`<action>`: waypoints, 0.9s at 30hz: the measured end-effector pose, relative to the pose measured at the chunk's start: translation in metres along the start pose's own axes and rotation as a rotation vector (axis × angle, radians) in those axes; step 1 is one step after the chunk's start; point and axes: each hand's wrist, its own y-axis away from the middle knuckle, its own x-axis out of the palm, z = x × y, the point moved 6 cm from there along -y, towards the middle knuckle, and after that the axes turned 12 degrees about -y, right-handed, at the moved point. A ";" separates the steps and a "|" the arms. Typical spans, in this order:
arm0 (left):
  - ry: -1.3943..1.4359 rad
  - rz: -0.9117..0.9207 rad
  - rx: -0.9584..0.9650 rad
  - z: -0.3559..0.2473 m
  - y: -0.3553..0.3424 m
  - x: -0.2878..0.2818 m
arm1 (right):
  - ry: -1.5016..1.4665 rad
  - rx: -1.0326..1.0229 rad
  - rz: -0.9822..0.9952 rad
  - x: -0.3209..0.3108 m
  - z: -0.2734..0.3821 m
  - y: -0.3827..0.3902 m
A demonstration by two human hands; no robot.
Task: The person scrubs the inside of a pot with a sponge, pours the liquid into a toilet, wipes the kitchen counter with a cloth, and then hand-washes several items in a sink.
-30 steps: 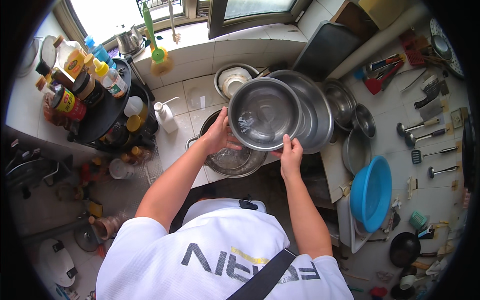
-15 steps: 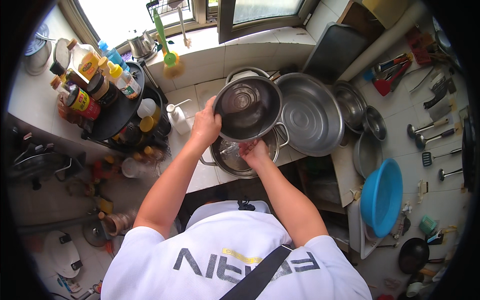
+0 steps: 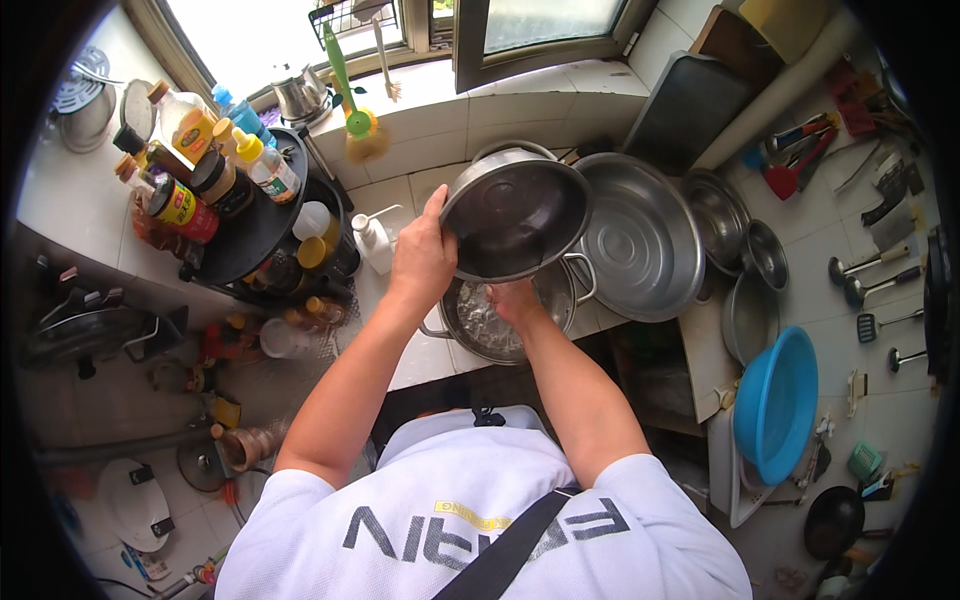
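L hand (image 3: 424, 256) clamped on tilted basin (image 3: 517, 222), R hand (image 3: 513, 299) underneath, can't tell grip

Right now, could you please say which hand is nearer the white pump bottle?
Left: the left hand is just right of the bottle; the right hand is farther right, below the basin.

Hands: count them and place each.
2: the left hand gripping the left side of a tilted metal bowl; the right hand below its near edge, partly hidden.
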 end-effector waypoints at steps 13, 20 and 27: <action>0.862 0.305 -0.708 0.064 0.041 0.111 | 0.210 -0.077 -0.124 0.053 0.128 0.088; 1.044 0.742 -0.595 0.015 0.093 0.174 | 0.902 -0.363 -0.171 0.039 0.215 0.160; -0.032 0.743 0.175 0.092 0.066 0.263 | 1.147 -0.618 -0.018 0.128 0.227 0.146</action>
